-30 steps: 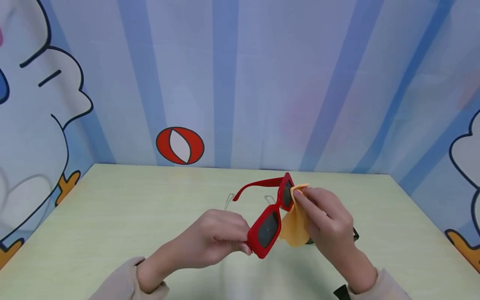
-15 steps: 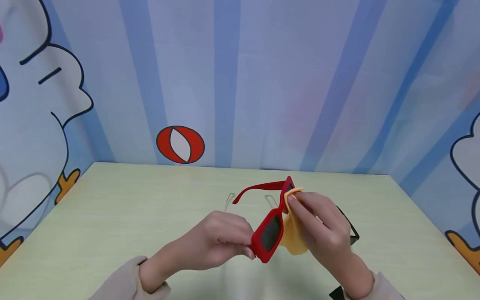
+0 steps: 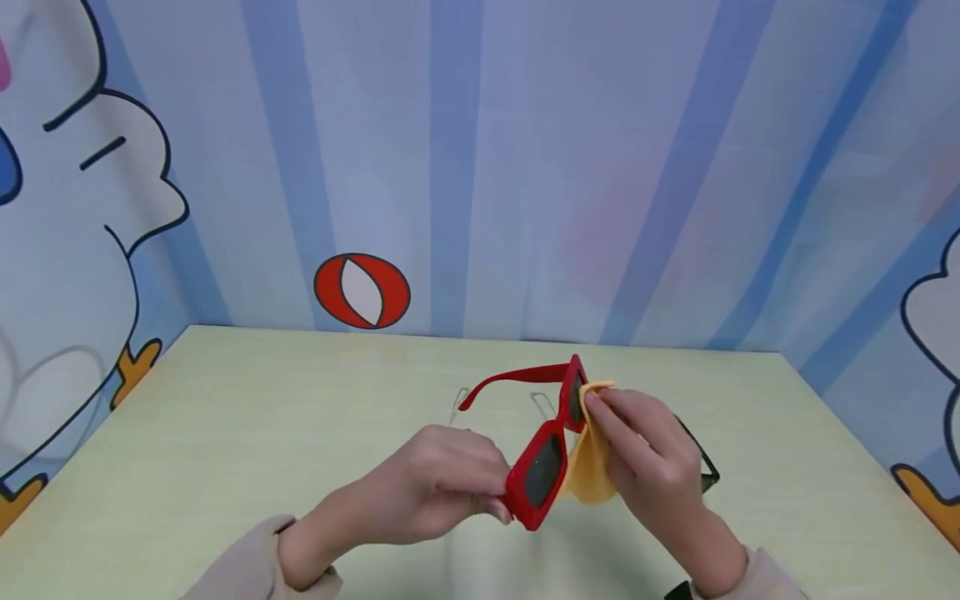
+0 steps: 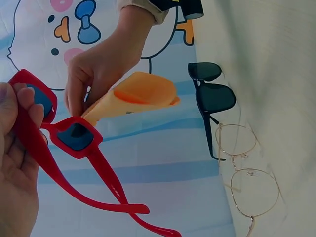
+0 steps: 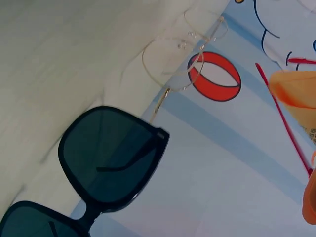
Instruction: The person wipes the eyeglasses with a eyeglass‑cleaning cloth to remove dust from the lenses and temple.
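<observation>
My left hand (image 3: 427, 487) grips a pair of red sunglasses (image 3: 542, 477) by the near end of the frame, holding them tilted above the table. One red temple reaches away to the left. In my right hand (image 3: 660, 462) a yellow cloth (image 3: 588, 471) is pinched against the farther lens, its loose part hanging down. From the left wrist view, both temples of the red sunglasses (image 4: 76, 136) stand unfolded, and the cloth (image 4: 143, 91) meets the lens. Only a fingertip of the right hand (image 5: 310, 197) enters the right wrist view, beside the cloth (image 5: 296, 94).
Black sunglasses (image 5: 108, 153) stand on the pale table (image 3: 300, 392), partly hidden behind the right hand in the head view. Beside them are thin gold-rimmed glasses (image 4: 240, 156). A striped blue cartoon backdrop (image 3: 502, 208) rises behind the table.
Both hands and the red sunglasses have shifted slightly down, the left hand also rightward. The cloth slid left across the farther lens, then back right, showing more of that lens now.
</observation>
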Tool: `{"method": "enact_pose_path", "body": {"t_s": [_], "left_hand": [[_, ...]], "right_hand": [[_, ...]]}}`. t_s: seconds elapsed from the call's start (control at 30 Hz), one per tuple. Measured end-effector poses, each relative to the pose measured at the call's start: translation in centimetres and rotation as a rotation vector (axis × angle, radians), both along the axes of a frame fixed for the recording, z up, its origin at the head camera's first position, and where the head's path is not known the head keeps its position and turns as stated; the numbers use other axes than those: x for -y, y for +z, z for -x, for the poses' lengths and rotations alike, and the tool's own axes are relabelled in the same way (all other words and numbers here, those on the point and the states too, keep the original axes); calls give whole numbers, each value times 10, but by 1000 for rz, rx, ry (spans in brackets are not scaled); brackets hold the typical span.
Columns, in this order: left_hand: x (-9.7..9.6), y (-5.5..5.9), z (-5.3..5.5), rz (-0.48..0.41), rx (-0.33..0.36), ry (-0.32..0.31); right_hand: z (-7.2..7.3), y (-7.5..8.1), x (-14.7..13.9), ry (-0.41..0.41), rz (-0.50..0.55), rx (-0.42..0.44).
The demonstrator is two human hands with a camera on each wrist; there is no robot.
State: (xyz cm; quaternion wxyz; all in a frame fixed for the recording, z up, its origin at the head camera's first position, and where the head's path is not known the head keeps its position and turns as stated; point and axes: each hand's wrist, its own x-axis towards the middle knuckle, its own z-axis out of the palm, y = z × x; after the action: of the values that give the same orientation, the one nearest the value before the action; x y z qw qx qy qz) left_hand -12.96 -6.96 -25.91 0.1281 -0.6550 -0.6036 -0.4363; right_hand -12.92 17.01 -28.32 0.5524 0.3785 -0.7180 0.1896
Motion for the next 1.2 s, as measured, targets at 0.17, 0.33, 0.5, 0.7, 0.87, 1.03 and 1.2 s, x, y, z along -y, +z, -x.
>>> {"method": "enact_pose_path", "body": {"t_s": [0.17, 0.33, 0.5, 0.7, 0.87, 1.03, 1.2], "left_hand": [[0, 0, 1, 11, 34, -4], [0, -1, -2, 18, 14, -30], [-1, 1, -7, 3, -55, -61], [-2, 4, -7, 5, -102, -59], [-2, 4, -8, 21, -127, -68], [-2, 4, -8, 36, -145, -56], [-1, 5, -8, 36, -167, -44]], "right_hand": [[-9, 4, 10, 72, -10, -46], [-6, 11, 13, 90, 8, -99], [5, 12, 7, 51, 37, -109], [3, 9, 4, 27, 44, -80], [3, 12, 4, 37, 49, -30], [4, 15, 3, 14, 59, 51], [-1, 11, 6, 69, 59, 53]]}}
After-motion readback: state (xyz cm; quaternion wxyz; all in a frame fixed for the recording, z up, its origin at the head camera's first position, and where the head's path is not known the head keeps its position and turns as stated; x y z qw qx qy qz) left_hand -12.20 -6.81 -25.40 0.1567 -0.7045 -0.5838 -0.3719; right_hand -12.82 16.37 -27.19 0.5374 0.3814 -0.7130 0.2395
